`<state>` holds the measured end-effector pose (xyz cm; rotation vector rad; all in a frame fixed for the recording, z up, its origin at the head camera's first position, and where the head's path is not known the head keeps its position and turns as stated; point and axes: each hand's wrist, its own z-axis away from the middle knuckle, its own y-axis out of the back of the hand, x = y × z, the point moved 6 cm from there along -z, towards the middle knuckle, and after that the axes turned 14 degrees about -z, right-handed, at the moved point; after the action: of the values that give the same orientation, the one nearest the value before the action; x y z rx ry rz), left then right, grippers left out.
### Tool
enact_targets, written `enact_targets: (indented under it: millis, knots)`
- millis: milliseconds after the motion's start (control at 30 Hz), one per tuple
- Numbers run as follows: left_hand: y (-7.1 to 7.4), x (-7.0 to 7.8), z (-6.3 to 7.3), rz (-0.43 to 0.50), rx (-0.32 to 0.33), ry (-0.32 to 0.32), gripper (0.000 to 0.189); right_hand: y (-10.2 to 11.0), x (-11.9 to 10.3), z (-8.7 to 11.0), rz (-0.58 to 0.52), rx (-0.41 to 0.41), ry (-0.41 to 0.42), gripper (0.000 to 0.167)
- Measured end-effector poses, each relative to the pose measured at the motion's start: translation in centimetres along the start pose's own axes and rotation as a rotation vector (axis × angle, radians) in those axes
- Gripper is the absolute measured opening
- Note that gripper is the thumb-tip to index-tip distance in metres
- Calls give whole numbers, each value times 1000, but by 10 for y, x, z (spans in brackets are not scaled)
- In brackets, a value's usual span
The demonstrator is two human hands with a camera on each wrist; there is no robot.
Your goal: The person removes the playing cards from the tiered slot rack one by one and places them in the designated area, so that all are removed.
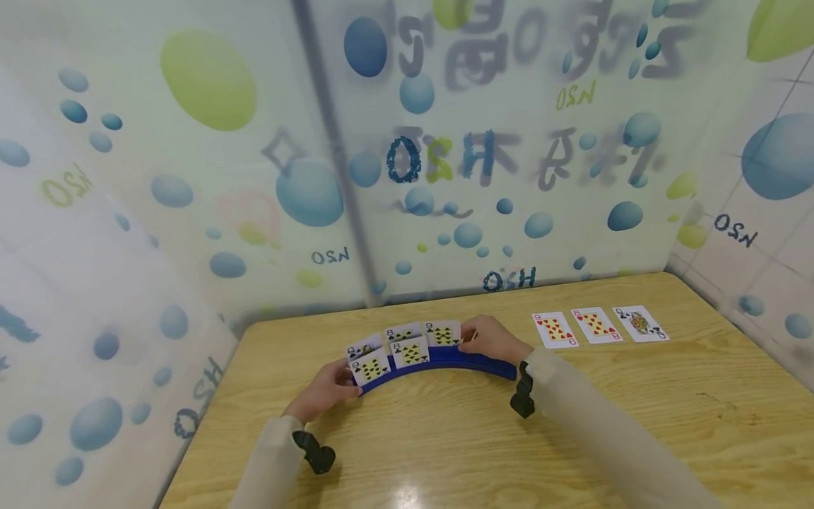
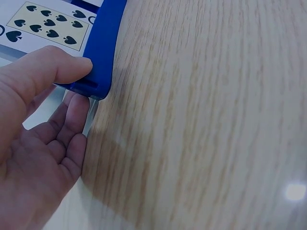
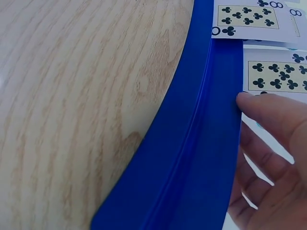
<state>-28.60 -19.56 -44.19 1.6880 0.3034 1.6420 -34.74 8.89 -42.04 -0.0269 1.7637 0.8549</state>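
Note:
A curved blue playing card holder (image 1: 473,358) stands on the table with several black-suit cards in two rows. My left hand (image 1: 327,390) grips its left end, thumb on top and fingers underneath, beside a spades card (image 2: 48,25) in the front row. Next to that spades card is a clubs card (image 1: 410,351), also in front. At the right end of the rear row, my right hand (image 1: 492,338) pinches the lower corner of another clubs playing card (image 3: 278,75). Its thumb lies at the holder's back edge, with the other fingers behind.
Three face-up cards lie in a row at the right of the wooden table (image 1: 445,438): two hearts cards (image 1: 555,330) and a black-suit picture card (image 1: 641,324). Behind the table hangs a pale patterned curtain (image 1: 445,233), with similar sheeting on both sides.

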Motion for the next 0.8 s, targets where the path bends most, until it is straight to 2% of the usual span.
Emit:
enact_targets:
  millis: [300,567,800]
  knots:
    - [0,-2,-1,1,-1,0,53,1,1,2,-46,43,5,18]
    - [0,-1,-1,4,-7,-4,53,4,2,6,-67,61,-20,9]
    - [0,3,1,8,-5,-8,53,9,0,10,-67,89,-31,8]
